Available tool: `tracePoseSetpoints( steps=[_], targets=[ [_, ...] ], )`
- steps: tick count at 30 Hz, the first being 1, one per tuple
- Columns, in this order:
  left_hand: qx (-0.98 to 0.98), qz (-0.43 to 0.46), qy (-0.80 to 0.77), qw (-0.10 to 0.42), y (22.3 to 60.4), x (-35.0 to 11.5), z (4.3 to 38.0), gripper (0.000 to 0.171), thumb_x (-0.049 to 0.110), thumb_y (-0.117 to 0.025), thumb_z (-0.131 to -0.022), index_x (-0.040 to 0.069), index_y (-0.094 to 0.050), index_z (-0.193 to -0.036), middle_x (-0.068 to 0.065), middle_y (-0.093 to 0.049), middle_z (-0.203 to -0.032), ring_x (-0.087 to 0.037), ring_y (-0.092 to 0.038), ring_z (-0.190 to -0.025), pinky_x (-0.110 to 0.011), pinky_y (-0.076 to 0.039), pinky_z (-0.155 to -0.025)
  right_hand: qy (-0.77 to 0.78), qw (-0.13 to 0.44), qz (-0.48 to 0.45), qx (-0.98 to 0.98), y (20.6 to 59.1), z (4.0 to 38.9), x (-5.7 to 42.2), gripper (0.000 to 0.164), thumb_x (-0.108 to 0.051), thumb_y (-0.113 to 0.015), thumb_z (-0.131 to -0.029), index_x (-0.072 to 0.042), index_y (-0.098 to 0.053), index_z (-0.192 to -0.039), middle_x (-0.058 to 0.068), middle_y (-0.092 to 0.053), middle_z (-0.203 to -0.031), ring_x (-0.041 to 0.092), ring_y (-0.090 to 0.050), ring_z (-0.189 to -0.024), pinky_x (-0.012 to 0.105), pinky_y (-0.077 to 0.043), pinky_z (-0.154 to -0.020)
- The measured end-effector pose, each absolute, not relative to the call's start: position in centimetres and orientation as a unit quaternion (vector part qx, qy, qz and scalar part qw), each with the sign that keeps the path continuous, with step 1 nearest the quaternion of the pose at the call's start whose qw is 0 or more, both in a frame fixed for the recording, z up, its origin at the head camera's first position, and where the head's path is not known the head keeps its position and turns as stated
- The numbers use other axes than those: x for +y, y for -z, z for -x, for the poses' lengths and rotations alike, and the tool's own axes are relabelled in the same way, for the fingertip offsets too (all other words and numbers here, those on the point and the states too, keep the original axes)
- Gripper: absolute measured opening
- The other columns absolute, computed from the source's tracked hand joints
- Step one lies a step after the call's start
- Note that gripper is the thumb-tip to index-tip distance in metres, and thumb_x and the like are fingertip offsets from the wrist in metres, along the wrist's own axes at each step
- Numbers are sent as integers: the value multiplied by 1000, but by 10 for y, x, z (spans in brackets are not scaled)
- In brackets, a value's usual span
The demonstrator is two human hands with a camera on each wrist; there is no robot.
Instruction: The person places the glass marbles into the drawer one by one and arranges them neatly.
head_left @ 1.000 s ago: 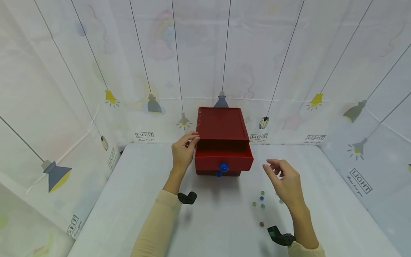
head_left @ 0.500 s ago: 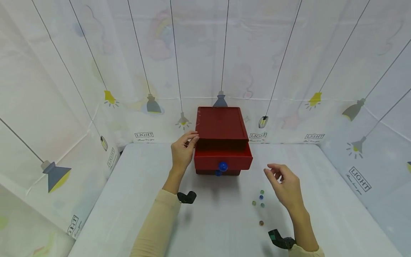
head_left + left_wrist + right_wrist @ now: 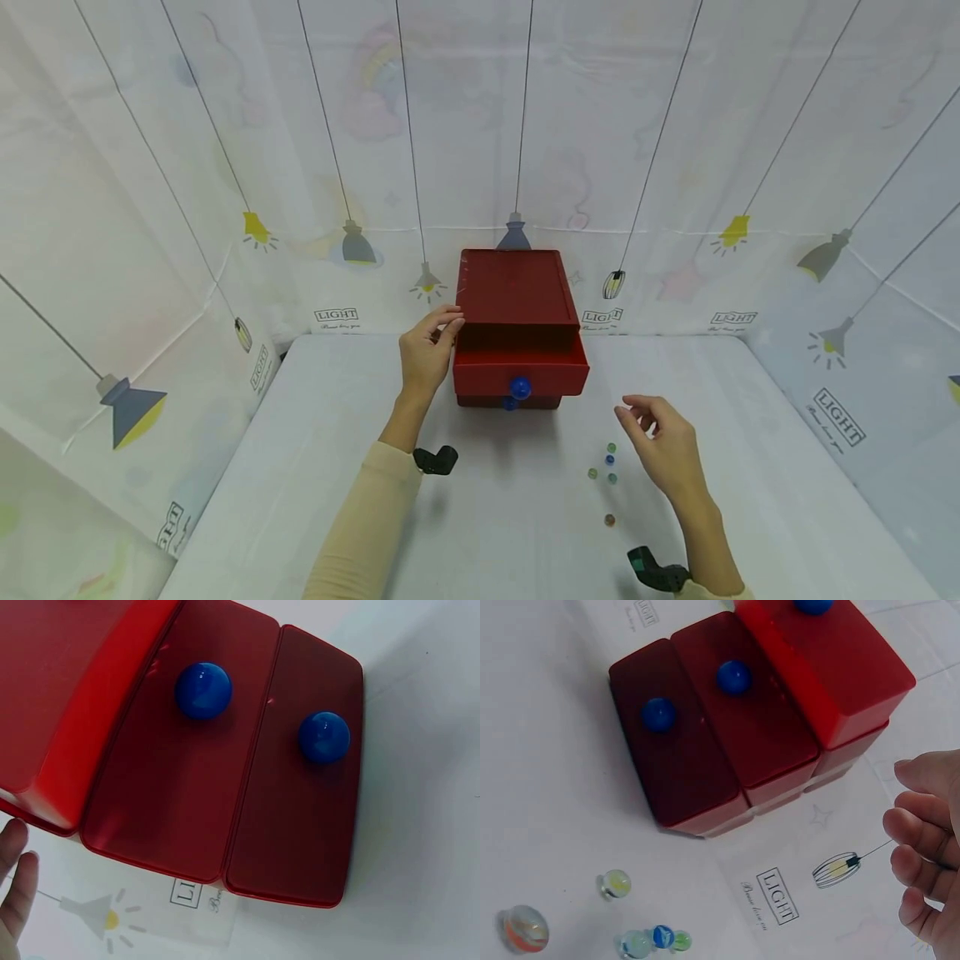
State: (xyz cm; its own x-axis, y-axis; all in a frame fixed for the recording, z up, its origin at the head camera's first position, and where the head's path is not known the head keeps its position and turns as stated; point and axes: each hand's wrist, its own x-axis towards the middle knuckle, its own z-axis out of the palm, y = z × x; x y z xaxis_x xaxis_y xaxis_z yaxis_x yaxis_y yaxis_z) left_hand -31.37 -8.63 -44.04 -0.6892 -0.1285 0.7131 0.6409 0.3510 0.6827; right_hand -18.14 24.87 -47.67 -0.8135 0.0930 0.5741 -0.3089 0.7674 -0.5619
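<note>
A red three-drawer cabinet (image 3: pixel 517 287) stands toward the back of the table. Its top drawer (image 3: pixel 480 381) is pulled out, with a blue knob (image 3: pixel 521 387) on the front. The two lower drawers, the middle (image 3: pixel 169 780) and the bottom (image 3: pixel 289 817), look pushed in. My left hand (image 3: pixel 426 350) touches the cabinet's left side near the top front corner, fingertips against it. My right hand (image 3: pixel 663 446) hovers right of the cabinet, fingers loosely bent, nothing visible between thumb and fingers. Below it lie marbles, including a blue one (image 3: pixel 663 936) and an orange-swirled one (image 3: pixel 526 928).
The white-covered table (image 3: pixel 495 517) spreads in front of the cabinet. A curtain-like backdrop (image 3: pixel 480 150) printed with hanging lamps rises behind and at both sides. The marbles sit to the cabinet's front right.
My right hand has come down and slightly toward me, now covering the marbles that showed at its thumb side. My left hand and the open drawer stay put.
</note>
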Motion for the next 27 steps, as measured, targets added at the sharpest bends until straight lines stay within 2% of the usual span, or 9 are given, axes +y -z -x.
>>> tracePoseSetpoints(
  steps=[12,27],
  targets=[
    [-739,173,540,362,441,-86,314,15,21,-73,-93,9,-79,-100,-1,-76,-110,-8,-61,-60,-14,-50,-56,-325,252,-41,-910,495,175,250,26,-24,-73,-93,-9,-70,-113,-1,-63,-85,5,-47,-75,17,-44,-57],
    [-729,178,553,362,441,-86,315,14,20,-73,-93,10,-79,-99,-2,-76,-110,-12,-63,-61,-12,-48,-55,-316,211,-42,-924,520,173,247,25,-25,-73,-93,-8,-70,-110,-3,-63,-84,7,-49,-74,18,-44,-55]
  ],
)
